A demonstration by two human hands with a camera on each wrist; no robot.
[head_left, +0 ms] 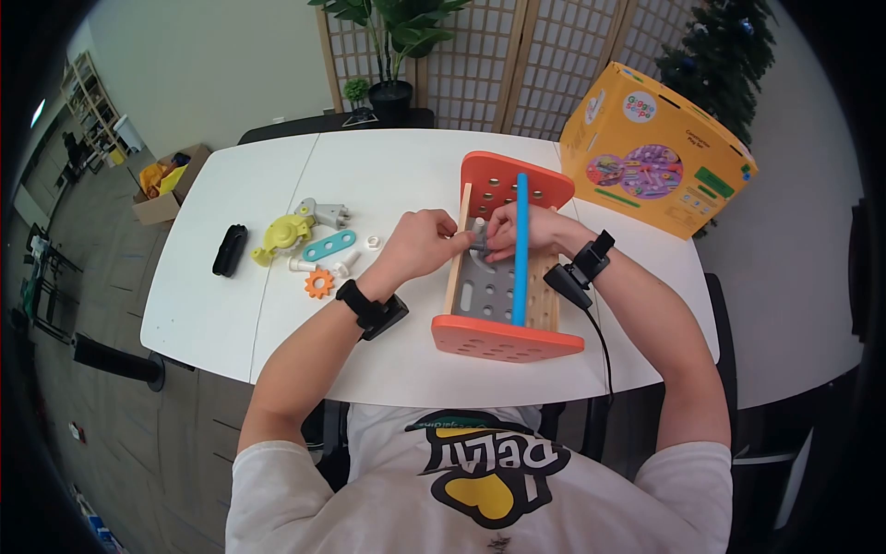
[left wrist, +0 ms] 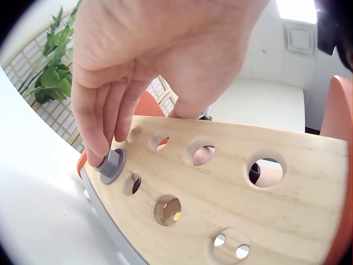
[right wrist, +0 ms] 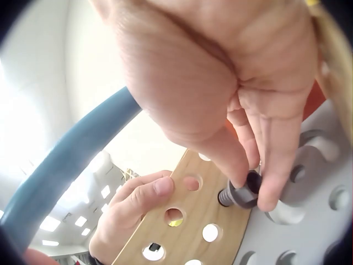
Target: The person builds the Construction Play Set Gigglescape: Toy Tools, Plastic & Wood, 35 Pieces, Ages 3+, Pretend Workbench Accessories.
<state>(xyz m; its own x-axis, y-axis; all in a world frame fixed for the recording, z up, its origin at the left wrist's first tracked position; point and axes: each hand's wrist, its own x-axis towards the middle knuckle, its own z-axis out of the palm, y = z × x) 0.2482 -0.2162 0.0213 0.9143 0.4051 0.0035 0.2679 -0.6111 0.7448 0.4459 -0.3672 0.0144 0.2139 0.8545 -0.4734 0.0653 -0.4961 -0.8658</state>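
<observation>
Right grip pinches nut, blue bar crossing over; left grip clasps panel, touching bolt; yellow box nearby.

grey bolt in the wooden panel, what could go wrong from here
The nut pinched by the right hand might slip and drop onto the grey board. The bolt could turn or push back if the left hand lets up on its head. The blue bar crosses over the right hand in the head view, so that hand may knock it on the way out.
</observation>
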